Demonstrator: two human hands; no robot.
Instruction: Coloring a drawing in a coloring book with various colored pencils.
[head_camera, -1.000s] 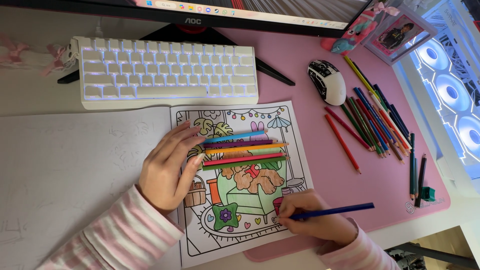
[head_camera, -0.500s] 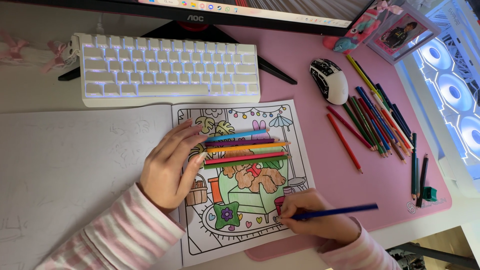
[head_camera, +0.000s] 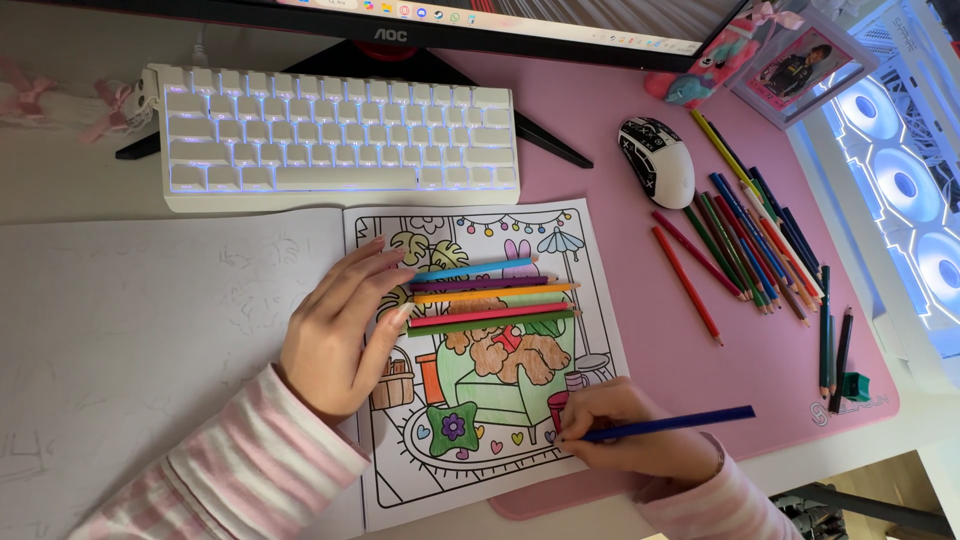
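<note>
The keyboard (head_camera: 340, 150) sits behind the coloring book (head_camera: 480, 360); loose pencils (head_camera: 750, 245) lie to its right, near the mouse (head_camera: 657, 162).

Counter: white counter (head_camera: 70, 195), bare along the left and far edge.
Mat: pink desk mat (head_camera: 620, 120) covers the counter's right part, its rounded corner near the front edge.
Screen: dark monitor (head_camera: 420, 25) along the far edge, on a black splayed stand (head_camera: 545, 145).
Light: cool blue-white glow from ringed fans (head_camera: 905, 185) at right.
Floor: wooden floor (head_camera: 880, 485) shows bottom right.

Head camera looks steeply down, close over the desk (head_camera: 120, 210).
</note>
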